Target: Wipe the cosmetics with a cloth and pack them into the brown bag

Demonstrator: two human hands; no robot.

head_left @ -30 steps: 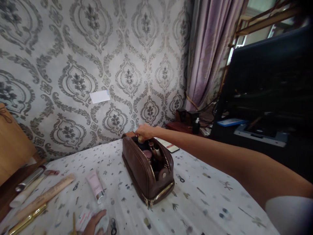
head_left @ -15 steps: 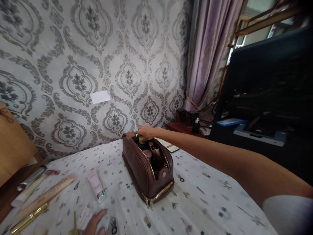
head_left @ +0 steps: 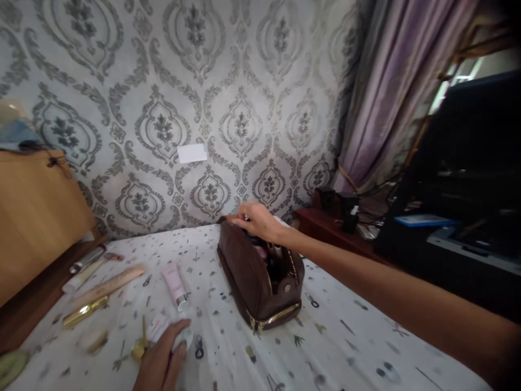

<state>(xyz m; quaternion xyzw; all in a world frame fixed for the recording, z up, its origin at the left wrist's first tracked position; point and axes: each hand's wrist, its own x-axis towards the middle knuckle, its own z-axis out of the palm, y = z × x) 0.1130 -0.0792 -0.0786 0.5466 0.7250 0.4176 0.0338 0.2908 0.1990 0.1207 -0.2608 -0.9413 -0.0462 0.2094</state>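
Observation:
A brown leather cosmetics pouch (head_left: 248, 277) lies unzipped on the patterned bedsheet (head_left: 345, 331), with several bottles and tubes standing inside. My right hand (head_left: 258, 220) rests over its far end, fingers curled down into the opening; whatever they hold is hidden. My left hand (head_left: 163, 361) lies flat near the front edge on a small white packet (head_left: 158, 328), fingers stretched out. A pink tube (head_left: 175, 285) lies just above that hand.
Several cosmetics lie at the left: a gold tube (head_left: 83, 312), a long beige tube (head_left: 109, 282), a white tube (head_left: 83, 271). A wooden headboard (head_left: 36, 212) stands left. A dark screen (head_left: 476, 157) and a purple curtain (head_left: 382, 103) are right.
The view has swung left and down. My right hand has shifted slightly over the pouch's opening. More of my left hand shows, lying on the white packet.

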